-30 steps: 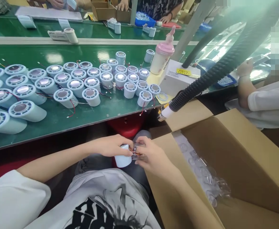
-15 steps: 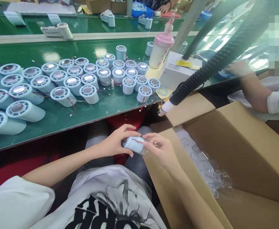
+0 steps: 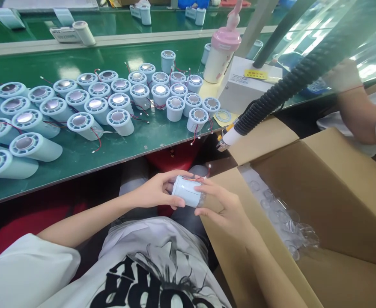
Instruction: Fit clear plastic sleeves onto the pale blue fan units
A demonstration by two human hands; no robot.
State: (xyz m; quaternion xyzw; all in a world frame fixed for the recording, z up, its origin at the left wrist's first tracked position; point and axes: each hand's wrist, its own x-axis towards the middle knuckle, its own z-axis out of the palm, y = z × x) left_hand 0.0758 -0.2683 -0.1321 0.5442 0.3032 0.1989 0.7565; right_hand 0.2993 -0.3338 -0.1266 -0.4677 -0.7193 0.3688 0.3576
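Observation:
Both my hands hold one pale blue cylinder on its side over my lap, just below the green table. My left hand wraps its near end, fingers curled. My right hand grips the other end, where a clear cap seems to sit. A thin red wire sticks up from the cylinder. Many similar pale blue cylinders with silver centres stand and lie in rows on the table.
An open cardboard box holding clear plastic parts sits at my right. A black corrugated hose ends near the table edge. A pink-topped bottle and a white box stand behind it. Another person's arm reaches in at right.
The cylinder was upright in my hands a second ago; it has been turned onto its side and raised slightly. The other person's arm has shifted up and right.

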